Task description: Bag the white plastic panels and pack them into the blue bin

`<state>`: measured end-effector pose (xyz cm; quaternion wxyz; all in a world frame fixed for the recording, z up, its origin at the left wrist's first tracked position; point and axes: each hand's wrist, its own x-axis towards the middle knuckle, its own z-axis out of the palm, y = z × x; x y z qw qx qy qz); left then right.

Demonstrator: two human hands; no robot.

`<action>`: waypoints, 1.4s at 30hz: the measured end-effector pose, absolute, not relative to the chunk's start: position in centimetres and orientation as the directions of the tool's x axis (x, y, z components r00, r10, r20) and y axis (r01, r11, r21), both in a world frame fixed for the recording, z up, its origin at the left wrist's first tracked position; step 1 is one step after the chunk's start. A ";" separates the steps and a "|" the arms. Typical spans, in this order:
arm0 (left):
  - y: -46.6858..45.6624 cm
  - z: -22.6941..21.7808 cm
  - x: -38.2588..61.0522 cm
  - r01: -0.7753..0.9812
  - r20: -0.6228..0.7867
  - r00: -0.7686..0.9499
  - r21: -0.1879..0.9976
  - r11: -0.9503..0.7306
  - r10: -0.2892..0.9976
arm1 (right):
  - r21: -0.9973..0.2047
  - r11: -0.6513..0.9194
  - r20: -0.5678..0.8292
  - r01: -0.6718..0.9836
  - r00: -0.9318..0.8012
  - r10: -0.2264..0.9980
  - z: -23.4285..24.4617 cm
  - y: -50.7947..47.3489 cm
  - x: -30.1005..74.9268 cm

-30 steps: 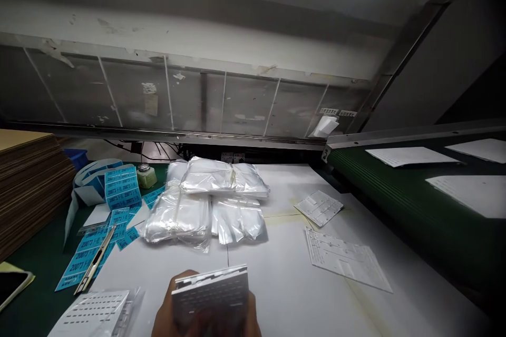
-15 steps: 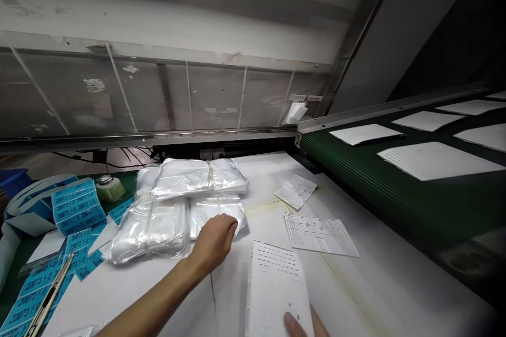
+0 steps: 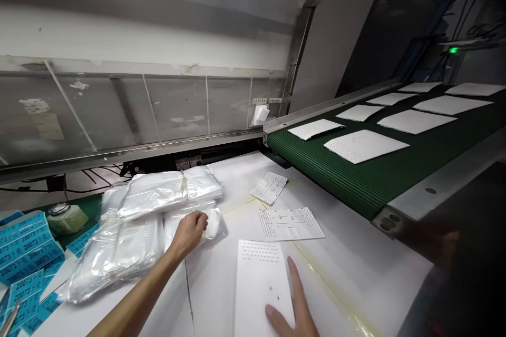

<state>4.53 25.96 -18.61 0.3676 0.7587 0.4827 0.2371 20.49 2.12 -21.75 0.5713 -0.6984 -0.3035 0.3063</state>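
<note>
Sheet (image 3: 256, 284) lies partly under the right hand (image 3: 288, 310).

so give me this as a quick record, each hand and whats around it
left hand: on a clear plastic bag
right hand: fingers spread, at the edge of a white punched sheet
beside the hands: bundled plastic bags, small jar, blue labels
belt: green conveyor carrying white sheets

Left hand (image 3: 188, 233) loosely curled, right hand (image 3: 290, 309) spread open, fingers extended
</note>
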 end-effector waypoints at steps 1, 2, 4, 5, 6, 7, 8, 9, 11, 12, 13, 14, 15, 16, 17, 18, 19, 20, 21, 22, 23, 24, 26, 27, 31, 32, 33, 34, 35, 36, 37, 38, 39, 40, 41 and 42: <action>26.0 -18.3 4.3 0.528 -0.003 0.397 0.819 -0.226 0.918 | -0.979 -0.161 -0.054 0.128 0.594 0.802 -21.0 2.8 20.4; 26.0 -18.0 4.2 0.495 -0.013 0.379 0.848 -0.190 0.925 | -0.971 -0.170 -0.050 0.167 0.553 0.832 -20.4 3.6 20.3; 26.0 -17.7 4.0 0.423 -0.033 0.364 0.896 -0.133 0.931 | -0.955 -0.167 -0.035 0.246 0.465 0.884 -19.1 5.5 20.0; 26.0 -17.6 4.0 0.386 -0.040 0.362 0.916 -0.111 0.931 | -0.947 -0.149 -0.011 0.284 0.435 0.900 -18.6 6.6 19.9; 26.0 -17.6 4.0 0.351 -0.045 0.359 0.932 -0.090 0.932 | -0.939 -0.129 0.018 0.319 0.419 0.908 -18.2 7.8 19.8; 26.0 -17.6 4.0 0.316 -0.052 0.354 0.946 -0.067 0.934 | -0.930 -0.112 0.047 0.350 0.416 0.908 -17.9 8.9 19.7; 26.0 -17.7 4.0 0.281 -0.057 0.346 0.959 -0.045 0.937 | -0.922 -0.102 0.069 0.372 0.418 0.906 -17.7 10.1 19.6; 26.0 -17.7 3.9 0.243 -0.063 0.339 0.970 -0.023 0.939 | -0.917 -0.100 0.079 0.387 0.419 0.904 -17.5 11.2 19.5; 25.9 -17.6 3.6 0.162 -0.076 0.334 0.987 0.023 0.940 | -0.904 -0.098 0.089 0.416 0.409 0.908 -17.3 13.2 19.3; 25.8 -17.5 3.4 0.122 -0.084 0.334 0.992 0.045 0.939 | -0.895 -0.095 0.095 0.436 0.395 0.914 -17.2 14.2 19.1; 25.7 -17.4 3.2 0.085 -0.091 0.337 0.994 0.066 0.937 | -0.885 -0.093 0.098 0.456 0.377 0.921 -17.2 15.1 18.9; 25.6 -17.3 2.9 0.053 -0.098 0.340 0.995 0.085 0.935 | -0.875 -0.090 0.099 0.476 0.357 0.929 -17.2 15.9 18.7; 25.5 -17.2 2.7 0.026 -0.103 0.340 0.995 0.100 0.935 | -0.865 -0.086 0.099 0.494 0.336 0.937 -17.2 16.6 18.5; 25.5 -17.1 2.6 0.005 -0.106 0.334 0.994 0.111 0.937 | -0.856 -0.079 0.100 0.511 0.313 0.945 -17.2 17.3 18.4; 25.5 -17.1 2.4 -0.011 -0.107 0.323 0.993 0.117 0.940 | -0.848 -0.071 0.102 0.526 0.293 0.951 -17.2 17.9 18.2; 25.5 -17.0 2.4 -0.024 -0.105 0.305 0.993 0.118 0.946 | -0.840 -0.063 0.106 0.539 0.277 0.955 -17.2 18.4 18.1; 25.5 -16.8 2.4 -0.034 -0.101 0.285 0.993 0.115 0.953 | -0.834 -0.056 0.110 0.549 0.264 0.958 -17.2 18.7 18.0; 25.5 -16.7 2.5 -0.042 -0.094 0.265 0.993 0.109 0.960 | -0.829 -0.049 0.113 0.556 0.253 0.961 -17.1 19.0 17.9; 25.4 -16.5 2.6 -0.051 -0.085 0.253 0.994 0.101 0.964 | -0.826 -0.043 0.116 0.562 0.244 0.963 -17.1 19.1 17.9; 25.3 -16.2 2.8 -0.059 -0.077 0.250 0.994 0.094 0.965 | -0.823 -0.036 0.120 0.567 0.235 0.964 -17.1 19.1 17.9; 25.1 -15.9 3.0 -0.066 -0.068 0.257 0.994 0.088 0.964 | -0.820 -0.027 0.125 0.572 0.225 0.966 -17.0 19.1 17.9; 24.9 -15.6 3.2 -0.071 -0.062 0.271 0.994 0.084 0.961 | -0.817 -0.014 0.133 0.576 0.212 0.968 -16.9 19.0 18.0; 24.2 -14.9 3.6 -0.072 -0.054 0.321 0.994 0.081 0.946 | -0.811 0.018 0.152 0.585 0.180 0.972 -16.7 18.7 18.0; 23.9 -14.6 3.8 -0.068 -0.050 0.346 0.995 0.079 0.937 | -0.808 0.037 0.161 0.588 0.159 0.974 -16.6 18.6 18.0; 23.1 -13.9 3.6 -0.037 -0.051 0.421 0.997 0.074 0.905 | -0.796 0.099 0.182 0.597 0.079 0.980 -16.1 17.9 18.3; 23.0 -13.9 3.5 -0.031 -0.057 0.432 0.997 0.077 0.900 | -0.791 0.104 0.182 0.602 0.070 0.981 -16.0 17.8 18.4; 23.0 -13.9 3.3 -0.026 -0.064 0.441 0.996 0.084 0.895 | -0.786 0.104 0.182 0.609 0.067 0.981 -16.0 17.7 18.5; 23.0 -14.0 3.1 -0.024 -0.072 0.444 0.995 0.092 0.893 | -0.780 0.099 0.180 0.618 0.070 0.981 -16.0 17.7 18.7; 23.0 -14.0 3.0 -0.023 -0.080 0.441 0.995 0.101 0.894 | -0.773 0.091 0.178 0.627 0.077 0.981 -16.1 17.6 18.9; 23.0 -14.1 2.8 -0.024 -0.090 0.435 0.993 0.111 0.896 | -0.766 0.080 0.177 0.638 0.089 0.980 -16.2 17.6 19.1; 22.9 -14.1 2.6 -0.026 -0.099 0.429 0.992 0.121 0.898 | -0.758 0.067 0.177 0.648 0.106 0.978 -16.2 17.6 19.3; 22.8 -14.0 2.5 -0.024 -0.109 0.427 0.991 0.132 0.898 | -0.751 0.052 0.178 0.659 0.126 0.976 -16.2 17.6 19.6; 22.7 -13.8 2.3 -0.019 -0.119 0.431 0.990 0.141 0.894 | -0.743 0.036 0.180 0.669 0.147 0.973 -16.1 17.6 19.8; 22.5 -13.6 2.2 -0.009 -0.129 0.442 0.989 0.148 0.888 | -0.735 0.020 0.180 0.677 0.167 0.969 -15.9 17.6 19.9; 22.3 -13.2 2.1 0.006 -0.137 0.458 0.989 0.151 0.879 | -0.728 0.004 0.179 0.685 0.184 0.966 -15.6 17.5 20.0; 22.0 -12.7 2.0 0.025 -0.143 0.475 0.989 0.149 0.868 | -0.723 -0.009 0.178 0.691 0.198 0.964 -15.0 17.4 20.0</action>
